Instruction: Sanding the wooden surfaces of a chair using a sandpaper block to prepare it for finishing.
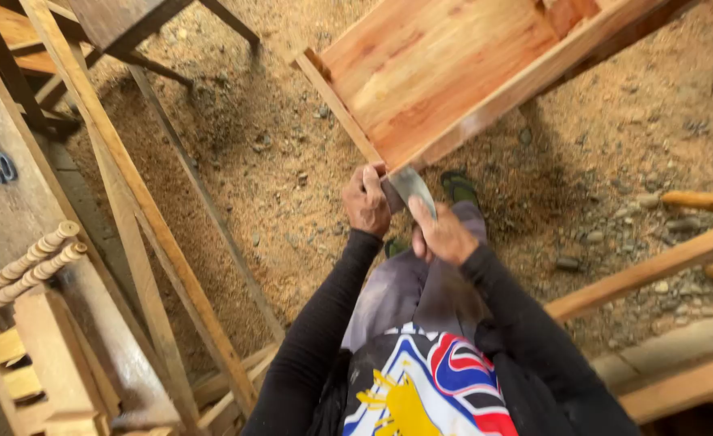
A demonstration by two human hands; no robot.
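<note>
My left hand (pixel 366 200) and right hand (pixel 443 234) sit close together, both gripping a flat metal blade (pixel 411 186) pressed at the near corner of the wooden frame (pixel 429 64). The frame looks assembled already, panel set inside its rails, reddish and fairly smooth (no finish I can make out). Only this corner seems left to trim. It stands tilted on the sawdust floor (pixel 275 161).

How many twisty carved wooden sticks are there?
2. Both turned spindles lie side by side on the workbench at the left: the upper spindle and the lower spindle touching just under it. More may be hidden outside the view.
</note>
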